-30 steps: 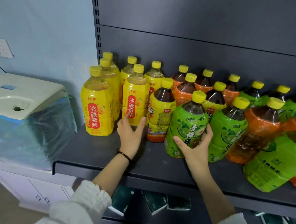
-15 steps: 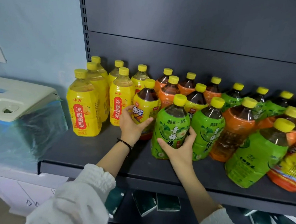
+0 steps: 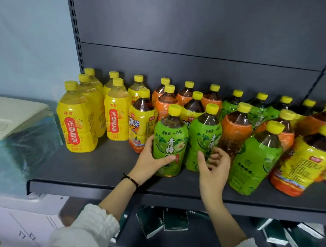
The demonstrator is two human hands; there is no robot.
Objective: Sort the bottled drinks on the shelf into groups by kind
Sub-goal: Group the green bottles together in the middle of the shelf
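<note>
Grip first: your left hand (image 3: pixel 149 160) grasps the front green plum-tea bottle (image 3: pixel 169 141), with the thumb laid across the lower label and the fingers wrapped round its 9 o'clock side. That bottle stands upright near the front of the shelf (image 3: pixel 98 169), long axis vertical, at about 1 o'clock from your palm.

Your right hand (image 3: pixel 214 164) is released, fingers loosely curled and holding nothing. Its fingertips are at the lower label of the second green bottle (image 3: pixel 203 137), which stands just beside the first at its 3 o'clock. Whether they touch that label cannot be told from this view.

The relation that counts is that the held bottle sits between the yellow-label iced tea bottle (image 3: pixel 142 120) at its 10 o'clock and the other green ones toward 3 o'clock. I judge it wants to travel right, not left. An orange-label bottle (image 3: pixel 234 131) and a leaning green bottle (image 3: pixel 255 157) crowd that side, and your right hand is the nearer one to clear room there.
</note>
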